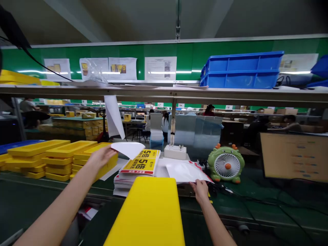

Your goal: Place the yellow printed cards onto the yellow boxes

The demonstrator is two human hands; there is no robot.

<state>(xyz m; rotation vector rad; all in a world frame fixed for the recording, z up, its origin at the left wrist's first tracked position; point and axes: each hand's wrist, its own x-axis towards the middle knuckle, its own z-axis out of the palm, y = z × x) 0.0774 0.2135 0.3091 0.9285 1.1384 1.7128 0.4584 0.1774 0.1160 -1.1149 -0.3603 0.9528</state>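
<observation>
Factory packing line: conveyor belt (30, 198), stacked yellow trays (38, 160), workers' benches.

We see our left hand (101, 156) and right hand (200, 190) bare, both forearms uncovered, no sleeves, gloves or rings showing.

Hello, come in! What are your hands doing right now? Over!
Left hand pinching white paper sheet above stack of yellow printed cards. Right hand on second white sheet. Yellow flat plastic tray close in front.

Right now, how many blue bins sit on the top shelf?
2 whole ones, stacked: the upper blue bin on the lower blue bin, right of centre. A blue shape at the far right edge may be more.
</observation>
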